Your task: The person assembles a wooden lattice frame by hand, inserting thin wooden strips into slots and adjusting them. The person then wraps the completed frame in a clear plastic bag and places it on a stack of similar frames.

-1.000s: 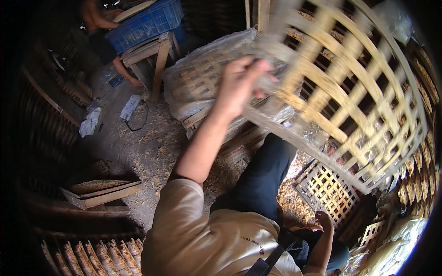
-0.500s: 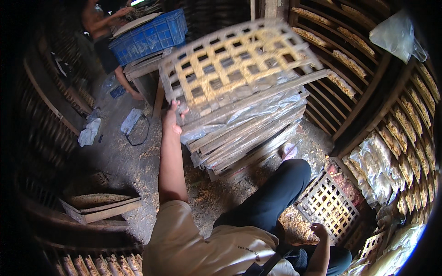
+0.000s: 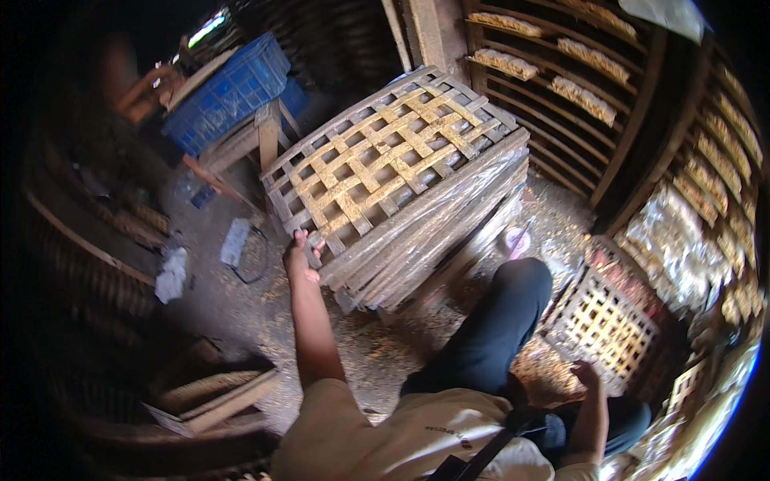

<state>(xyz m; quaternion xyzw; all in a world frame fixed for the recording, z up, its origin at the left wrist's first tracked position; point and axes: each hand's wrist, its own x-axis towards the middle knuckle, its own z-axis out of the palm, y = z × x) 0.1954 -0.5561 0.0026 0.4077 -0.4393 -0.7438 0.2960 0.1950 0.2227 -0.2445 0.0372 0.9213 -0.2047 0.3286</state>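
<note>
My left hand (image 3: 303, 255) is closed on the near left corner of a wooden tray (image 3: 385, 152) with a woven lattice of slats, its middle yellowed. That tray lies on top of a tilted stack of wooden trays (image 3: 433, 244) with clear plastic sheeting between them. At the lower right, my right hand (image 3: 588, 373) hangs by the edge of a second lattice tray (image 3: 605, 329), which leans low beside my leg. Its fingers look loosely bent and apart, with nothing visible in them.
Racks (image 3: 553, 72) holding pale, crumbly slabs line the right side. A blue crate (image 3: 228, 96) rests on a wooden stand at the back left, beside another person, blurred. Wooden pieces (image 3: 228, 401) lie lower left. Crumbs litter the floor, with a round white-and-pink object (image 3: 516, 239) near my knee.
The lattice tray, raised and tilted above the stack before, has come down onto it, with my left hand still at its corner. My view has shifted, and the right hand stays near the other tray.
</note>
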